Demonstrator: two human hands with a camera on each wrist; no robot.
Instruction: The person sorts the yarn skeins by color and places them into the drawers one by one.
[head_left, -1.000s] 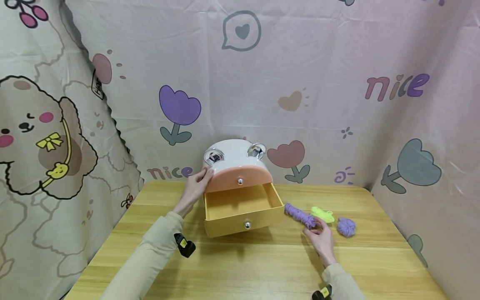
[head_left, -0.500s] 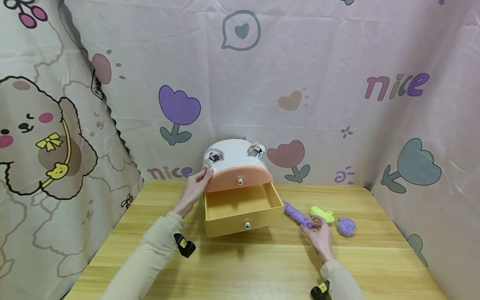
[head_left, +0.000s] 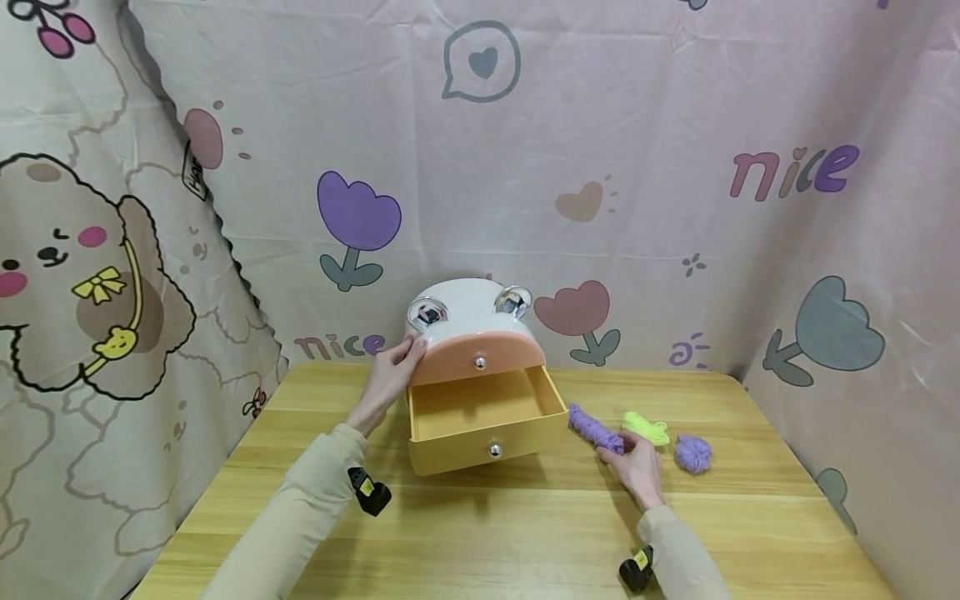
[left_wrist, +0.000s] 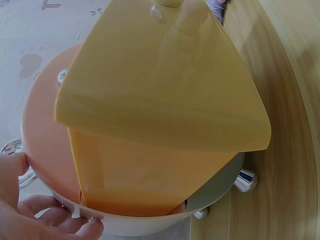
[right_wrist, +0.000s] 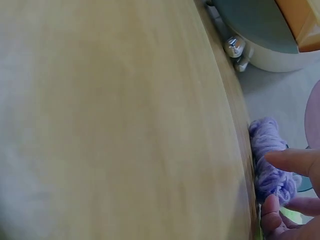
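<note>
A small alarm-clock-shaped drawer box point(head_left: 472, 302), white with a peach upper front, stands with its yellow drawer point(head_left: 457, 454) pulled out. My left hand point(head_left: 387, 379) holds the box's upper left edge; in the left wrist view the thumb lies by a silver ring and the curled fingers point(left_wrist: 47, 212) touch the white side. To the right of the drawer lies a long purple yarn skein point(head_left: 592, 427). My right hand point(head_left: 637, 468) grips its near end. The right wrist view has the thumb point(right_wrist: 290, 161) across the purple strands and other fingers at the end.
A neon yellow yarn bundle point(head_left: 645, 428) lies just beyond the right hand, and a round purple yarn bundle point(head_left: 693, 453) to its right. All rest on a wooden table point(head_left: 480, 542). A printed curtain point(head_left: 645, 100) hangs behind and at both sides.
My right hand has shifted slightly left along the purple skein, and the skein has moved a little left. The left hand, drawer box and open drawer look unchanged.
</note>
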